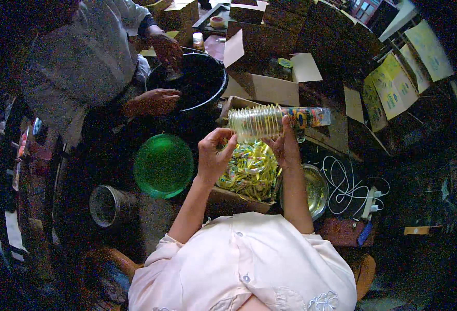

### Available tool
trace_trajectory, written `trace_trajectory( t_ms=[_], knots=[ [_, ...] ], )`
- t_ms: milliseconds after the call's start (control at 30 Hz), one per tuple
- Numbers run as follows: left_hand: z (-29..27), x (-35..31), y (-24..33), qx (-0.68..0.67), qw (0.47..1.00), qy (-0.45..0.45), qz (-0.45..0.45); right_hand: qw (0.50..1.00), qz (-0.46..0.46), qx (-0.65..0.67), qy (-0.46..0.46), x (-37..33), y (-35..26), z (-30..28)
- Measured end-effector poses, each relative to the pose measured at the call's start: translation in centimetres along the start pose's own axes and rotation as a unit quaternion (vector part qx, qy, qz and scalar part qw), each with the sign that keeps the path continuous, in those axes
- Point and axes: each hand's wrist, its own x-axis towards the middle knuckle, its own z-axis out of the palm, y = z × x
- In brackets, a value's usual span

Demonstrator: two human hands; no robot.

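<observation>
Over the yellow strips [254, 181], left hand [215, 154] and right hand [287, 149] grasp nested clear cups [254, 123] (lying sideways); best support both ends evenly, squeezing lightly.

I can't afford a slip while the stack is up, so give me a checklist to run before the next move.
1. Both hands at the stack of clear ringed pieces: ok; left hand at its left end, right hand at its right.
2. Printed cylinder beyond the right hand, secured to the stack: cannot tell.
3. Open box with yellow strips below the hands: ok.
4. White cable apart from the right forearm: ok; it lies farther right.
5. Co-worker's hands out of the way: ok; they are at the black bucket.
6. Green basin clearance from the left forearm: cannot tell.
</observation>
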Motion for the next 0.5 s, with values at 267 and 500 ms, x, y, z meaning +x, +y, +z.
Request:
trace_trajectory(
  t_ms=[267,500],
  knots=[
    [0.4,0.0,-0.3,-0.011,1.000,-0.005,-0.007,0.999,0.042,0.015,0.014,2.1,1.7,-3.5],
    [0.2,0.0,-0.2,-0.030,0.999,-0.005,-0.010,1.000,-0.007,0.031,0.005,0.9,1.5,-1.6]
  ],
)
